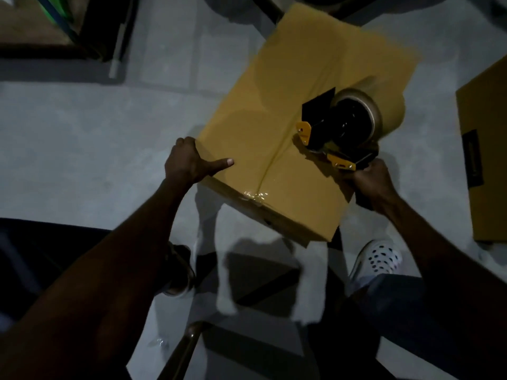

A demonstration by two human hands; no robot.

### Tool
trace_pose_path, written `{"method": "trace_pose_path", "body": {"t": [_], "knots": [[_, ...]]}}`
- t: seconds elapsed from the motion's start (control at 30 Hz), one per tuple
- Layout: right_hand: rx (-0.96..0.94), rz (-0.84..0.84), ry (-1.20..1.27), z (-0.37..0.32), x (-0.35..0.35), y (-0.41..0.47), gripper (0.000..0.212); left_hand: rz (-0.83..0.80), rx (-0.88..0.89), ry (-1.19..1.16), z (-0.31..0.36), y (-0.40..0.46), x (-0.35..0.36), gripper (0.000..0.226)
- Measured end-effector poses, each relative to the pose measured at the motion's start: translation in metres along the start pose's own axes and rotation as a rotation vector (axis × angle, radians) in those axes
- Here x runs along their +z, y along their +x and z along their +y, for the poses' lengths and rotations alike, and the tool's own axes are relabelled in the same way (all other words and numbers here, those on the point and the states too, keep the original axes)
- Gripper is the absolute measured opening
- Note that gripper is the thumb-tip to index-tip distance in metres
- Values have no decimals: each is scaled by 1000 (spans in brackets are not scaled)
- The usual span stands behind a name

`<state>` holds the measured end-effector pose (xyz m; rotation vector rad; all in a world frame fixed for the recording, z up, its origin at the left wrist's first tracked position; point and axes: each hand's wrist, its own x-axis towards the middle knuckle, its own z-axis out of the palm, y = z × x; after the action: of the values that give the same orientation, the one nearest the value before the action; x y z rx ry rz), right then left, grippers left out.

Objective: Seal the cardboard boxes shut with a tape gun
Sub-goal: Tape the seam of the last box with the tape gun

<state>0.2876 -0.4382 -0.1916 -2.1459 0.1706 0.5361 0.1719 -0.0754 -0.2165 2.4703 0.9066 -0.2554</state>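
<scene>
On the grey floor sits a big brown cardboard box (288, 127), flaps closed. Shiny clear tape (255, 194) covers its near seam. Left hand (189, 160) holds the box's corner, thumb flat on top. Right hand (370, 182) grips a black and yellow tape gun (340, 133) resting on the box.

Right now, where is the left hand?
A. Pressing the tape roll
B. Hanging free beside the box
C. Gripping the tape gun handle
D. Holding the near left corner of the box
D: the left hand holds the cardboard box at its near left corner, thumb flat on top.
</scene>
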Motion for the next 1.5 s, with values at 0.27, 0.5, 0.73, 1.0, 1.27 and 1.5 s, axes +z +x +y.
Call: {"method": "trace_pose_path", "body": {"t": [0.27,0.5,0.73,1.0,1.27,1.5], "knots": [[-10,-169,-99,-37,-42,14,18,-57,-79,-54,12,-73,24,72],[-41,-82,-132,-43,-74,-20,21,-450,31,134,19,-66,-6,70],[-158,-258,-82,-98,-99,-82,13,-385,242,358,76,-75,-113,60],[-112,-376,161,-116,-89,-140,9,-738,-47,-846,139,-154,-105,50],[-149,-463,220,-123,-79,-149,11,-896,-300,-1315,171,-161,-78,43],[-172,-482,209,-124,-83,-141,16,-793,-337,-1482,165,-151,-75,22]]}}
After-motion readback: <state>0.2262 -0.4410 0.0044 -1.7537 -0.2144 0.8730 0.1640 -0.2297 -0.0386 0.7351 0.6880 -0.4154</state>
